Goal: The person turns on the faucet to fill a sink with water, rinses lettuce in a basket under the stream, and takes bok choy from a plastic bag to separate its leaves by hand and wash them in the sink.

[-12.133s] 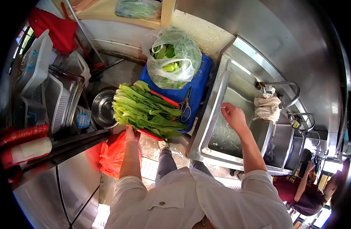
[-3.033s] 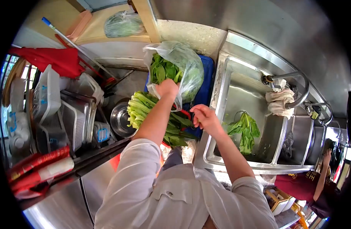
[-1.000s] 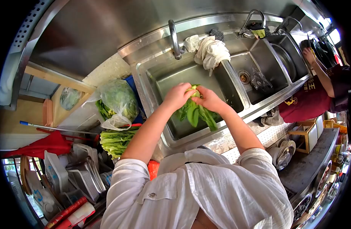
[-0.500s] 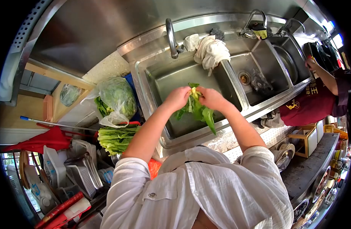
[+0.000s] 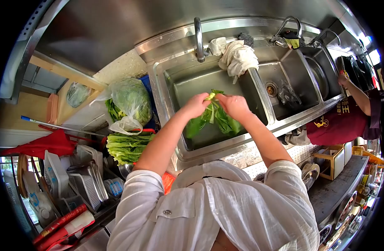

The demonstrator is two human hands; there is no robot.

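Note:
Over the left basin of the steel sink (image 5: 181,157), my left hand (image 5: 196,105) and my right hand (image 5: 233,106) meet at the pale stem end of a leafy green vegetable (image 5: 225,121). The fingers of both are closed on it, and its dark leaves hang down into the basin on either side. Left of the sink, a clear plastic bag (image 5: 131,98) of greens stands on a blue tray. Long-leaved lettuce (image 5: 125,148) is piled in a red container just below the bag.
White cloths (image 5: 239,58) drape over the sink divider beside a curved faucet (image 5: 199,39). Two smaller basins lie further right, where a co-worker in a maroon shirt (image 5: 338,121) stands. White plastic baskets (image 5: 85,190) are stacked at lower left. A dark counter (image 5: 334,188) runs along the right.
Earlier, one hand was in the bag and a vegetable lay in the basin. Since then both hands came together over the sink around a vegetable; in the last half second its leaves have spread apart.

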